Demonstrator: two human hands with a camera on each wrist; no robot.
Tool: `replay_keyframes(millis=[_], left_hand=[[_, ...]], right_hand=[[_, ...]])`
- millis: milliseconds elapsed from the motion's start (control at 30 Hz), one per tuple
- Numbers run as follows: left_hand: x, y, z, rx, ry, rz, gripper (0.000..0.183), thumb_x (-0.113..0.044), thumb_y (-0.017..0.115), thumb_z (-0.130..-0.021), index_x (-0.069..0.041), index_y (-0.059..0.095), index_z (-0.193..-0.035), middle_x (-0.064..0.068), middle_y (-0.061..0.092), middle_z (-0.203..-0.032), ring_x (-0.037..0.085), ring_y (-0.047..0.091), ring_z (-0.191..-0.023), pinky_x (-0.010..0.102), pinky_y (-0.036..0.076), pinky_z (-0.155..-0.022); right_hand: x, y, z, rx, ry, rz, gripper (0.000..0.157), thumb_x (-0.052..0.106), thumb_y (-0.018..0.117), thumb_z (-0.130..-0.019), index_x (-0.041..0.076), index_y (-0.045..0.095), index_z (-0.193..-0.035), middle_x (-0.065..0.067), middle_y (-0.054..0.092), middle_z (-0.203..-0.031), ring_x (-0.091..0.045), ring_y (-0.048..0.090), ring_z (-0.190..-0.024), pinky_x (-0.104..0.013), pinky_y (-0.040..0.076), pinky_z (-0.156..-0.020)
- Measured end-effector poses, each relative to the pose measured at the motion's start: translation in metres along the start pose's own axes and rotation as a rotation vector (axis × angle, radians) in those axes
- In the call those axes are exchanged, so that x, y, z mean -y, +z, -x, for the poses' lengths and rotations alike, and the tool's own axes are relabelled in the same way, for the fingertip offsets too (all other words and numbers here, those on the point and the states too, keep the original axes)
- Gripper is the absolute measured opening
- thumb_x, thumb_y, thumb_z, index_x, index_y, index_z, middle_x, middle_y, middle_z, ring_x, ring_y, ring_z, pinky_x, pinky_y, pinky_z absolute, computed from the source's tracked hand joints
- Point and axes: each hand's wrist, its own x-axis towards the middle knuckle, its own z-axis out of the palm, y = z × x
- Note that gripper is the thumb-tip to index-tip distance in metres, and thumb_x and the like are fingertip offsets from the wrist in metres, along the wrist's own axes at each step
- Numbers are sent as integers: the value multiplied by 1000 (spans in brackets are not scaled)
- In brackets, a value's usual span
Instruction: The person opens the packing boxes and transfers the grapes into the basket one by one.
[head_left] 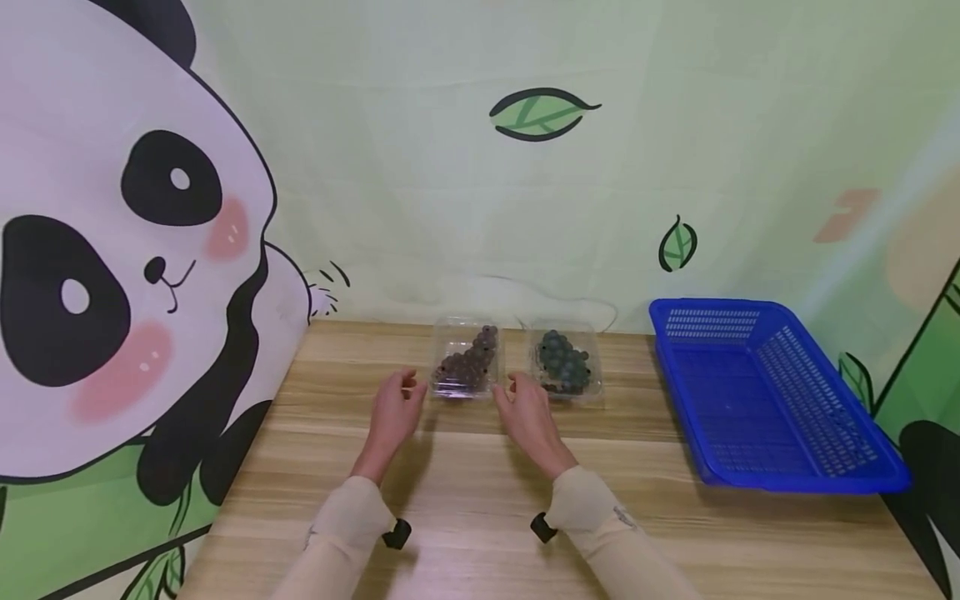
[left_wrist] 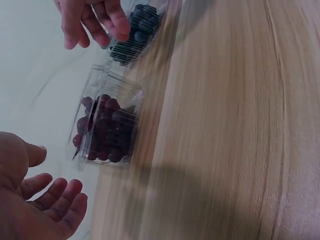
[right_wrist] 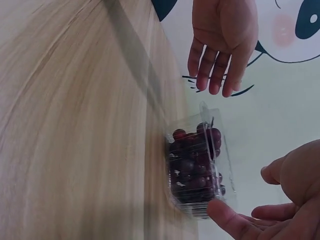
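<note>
A clear plastic box of dark red grapes [head_left: 467, 367] stands on the wooden table between the two hands. My left hand [head_left: 397, 407] is just to its left, fingers relaxed and holding nothing. Close by the box's right side is my right hand [head_left: 529, 417], also with loose, parted fingers and nothing in its grasp. The left wrist view shows the grape box [left_wrist: 107, 127] from the side, its lid down over the fruit. A second clear box, with blue-black grapes [head_left: 564, 363], sits to the right, just beyond the right hand.
A blue plastic basket [head_left: 750, 479] with perforated sides stands at the right of the table [head_left: 465, 500]. Behind the table's back edge hangs a pale green cloth [head_left: 420, 208] printed with a panda and leaves.
</note>
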Motion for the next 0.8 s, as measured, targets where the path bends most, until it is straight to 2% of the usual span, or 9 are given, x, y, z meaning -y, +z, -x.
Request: replay_keyframes(millis=[100,300,367,433,567,700,800], left_hand=[[2,3,-4,-5,-18,2,40,-10,64,-101,12,57,-134,27,64,-120,41,64,-110,51,53,-95],[5,8,-10,13,-112,45,41,-12,62,-102,11,56,-136,26,65,-120,39,63,-112,49,52,-97],[5,9,-12,21,-137,59,40,-13,61,-103,12,57,-134,25,66,-117,37,65,-107,47,53,-93],[6,10,-13,24,-155,65,39,-12,61,-102,12,59,-132,23,68,-110,33,67,-98,39,55,-84],[8,13,-13,39,-184,75,38,-10,60,-101,12,59,-132,20,69,-103,29,69,-88,29,53,-70],[12,16,-14,43,-195,88,37,-9,60,-100,12,60,-131,20,68,-103,31,70,-89,26,51,-68],[13,18,-15,28,-193,101,36,-9,60,-100,11,62,-129,19,69,-103,32,71,-90,23,50,-66]], right_hand=[[-1,4,-2,-13,-8,11,44,27,64,-103,-9,60,-129,-23,67,-116,-37,64,-108,-49,53,-92],[-1,12,-8,-32,7,14,39,20,65,-102,-11,61,-124,-24,67,-109,-39,63,-105,-52,51,-91],[-2,15,-11,-39,17,17,37,18,64,-102,-12,61,-123,-23,66,-106,-40,62,-104,-52,51,-92],[-3,18,-14,-55,15,33,32,15,63,-101,-13,63,-116,-23,67,-99,-42,63,-101,-53,50,-91],[-3,23,-17,-80,8,58,21,11,63,-100,-10,65,-98,-21,67,-86,-43,67,-93,-53,54,-83],[-4,29,-18,-101,11,59,19,9,64,-99,-6,64,-87,-21,66,-79,-42,69,-84,-53,56,-74],[-6,32,-20,-127,11,56,18,8,65,-97,-7,65,-86,-23,67,-78,-43,69,-83,-54,56,-73]])
